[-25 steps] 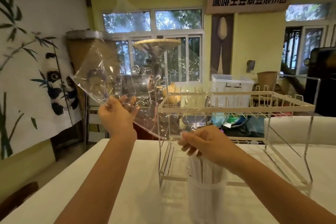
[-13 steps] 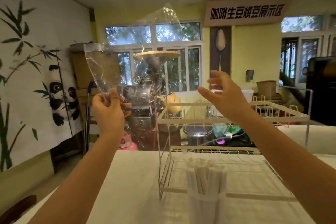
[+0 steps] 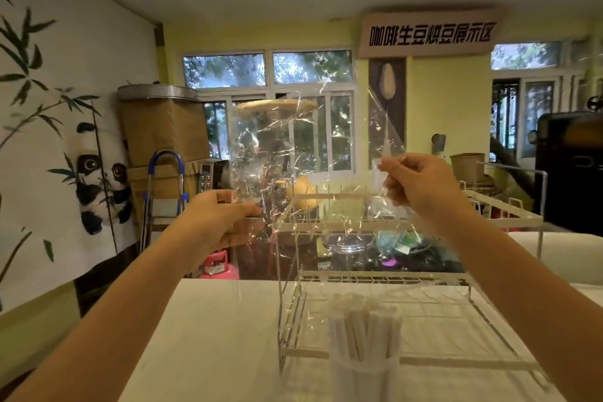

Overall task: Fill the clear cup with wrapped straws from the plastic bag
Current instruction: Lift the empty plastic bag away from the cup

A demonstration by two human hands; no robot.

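Note:
A clear plastic bag (image 3: 303, 153), crinkled and see-through with no straws visible in it, is held up at chest height between both hands. My left hand (image 3: 222, 219) pinches its left edge. My right hand (image 3: 421, 183) grips its right edge. Below, near the table's front, stands the clear cup (image 3: 363, 378) with a bundle of white wrapped straws (image 3: 362, 330) upright in it. The cup sits in front of the rack, apart from both hands.
A white wire dish rack (image 3: 424, 215) with two tiers stands on the white table (image 3: 212, 336) behind the cup. Beyond the table are a folded stepladder (image 3: 164, 192), a pink gas canister (image 3: 217, 266) and a dark machine (image 3: 571, 170) at right.
My right hand left the straws in the cup, rose, and took hold of the bag's right edge. The bag is now spread between both hands; the view tilted upward.

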